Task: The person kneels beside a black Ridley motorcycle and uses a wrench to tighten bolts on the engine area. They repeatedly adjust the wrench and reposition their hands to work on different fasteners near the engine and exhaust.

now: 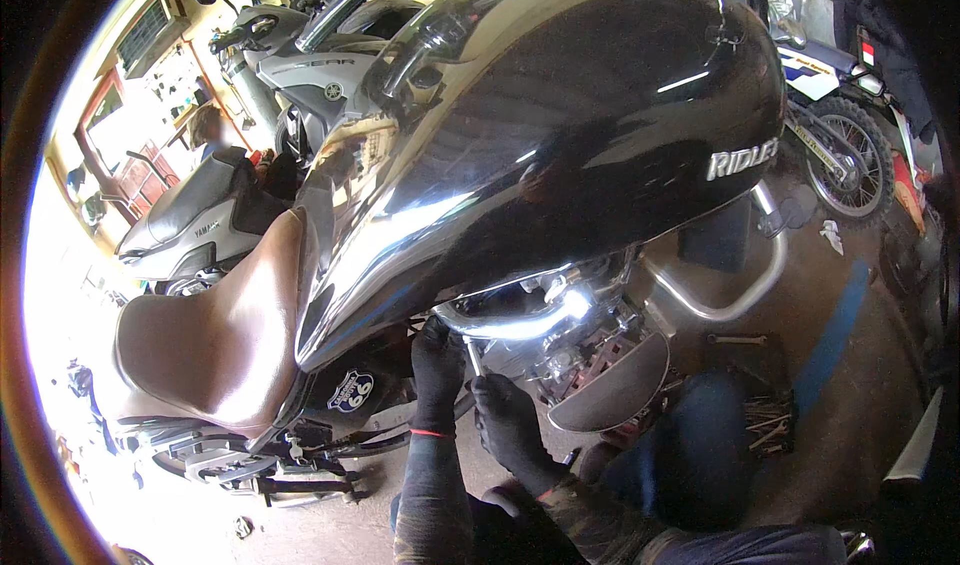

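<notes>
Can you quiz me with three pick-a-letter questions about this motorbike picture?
1. Where are the two gloved hands?
A. Under the fuel tank, by the engine
B. On the seat
C. On the handlebar

2. What colour is the seat?
A. Blue
B. Brown
C. White

3. What is the right hand doing?
A. Resting flat on the floor
B. Holding a thin metal tool
C. Waving in the air

Answers:
1. A: the left hand and right hand sit below the black fuel tank, beside the engine.
2. B: the seat is brown.
3. B: its fingers are closed around the thin metal tool.
</notes>
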`<state>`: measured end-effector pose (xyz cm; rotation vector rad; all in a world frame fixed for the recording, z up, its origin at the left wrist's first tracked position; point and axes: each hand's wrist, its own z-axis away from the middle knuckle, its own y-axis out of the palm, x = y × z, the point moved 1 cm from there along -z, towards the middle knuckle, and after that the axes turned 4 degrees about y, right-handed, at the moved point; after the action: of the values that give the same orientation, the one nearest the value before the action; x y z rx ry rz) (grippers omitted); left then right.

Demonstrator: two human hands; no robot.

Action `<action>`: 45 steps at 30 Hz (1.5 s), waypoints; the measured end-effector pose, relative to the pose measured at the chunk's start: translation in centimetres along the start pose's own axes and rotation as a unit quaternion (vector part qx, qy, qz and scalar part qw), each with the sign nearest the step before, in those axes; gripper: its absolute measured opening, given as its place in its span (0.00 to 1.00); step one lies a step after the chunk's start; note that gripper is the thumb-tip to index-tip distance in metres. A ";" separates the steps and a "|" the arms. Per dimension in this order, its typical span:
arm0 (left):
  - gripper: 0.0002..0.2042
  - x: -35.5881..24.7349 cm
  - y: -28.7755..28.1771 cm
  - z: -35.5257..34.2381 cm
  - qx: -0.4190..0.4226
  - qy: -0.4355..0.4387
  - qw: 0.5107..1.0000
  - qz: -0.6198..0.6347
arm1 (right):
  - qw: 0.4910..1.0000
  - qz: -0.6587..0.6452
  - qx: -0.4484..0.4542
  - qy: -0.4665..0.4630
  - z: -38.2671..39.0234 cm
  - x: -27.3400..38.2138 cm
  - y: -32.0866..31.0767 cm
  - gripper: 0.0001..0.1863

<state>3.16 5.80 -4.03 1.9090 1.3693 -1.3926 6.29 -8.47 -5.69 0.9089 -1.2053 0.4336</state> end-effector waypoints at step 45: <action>0.14 -8.6 1.7 4.3 -0.052 0.016 0.898 -0.437 | 0.895 -0.194 0.320 0.242 1.7 -1.1 -5.1 0.21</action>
<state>2.38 -2.29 1.38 1.2537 2.4282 -1.5799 8.60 -12.64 -8.45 1.4660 -0.3887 0.6989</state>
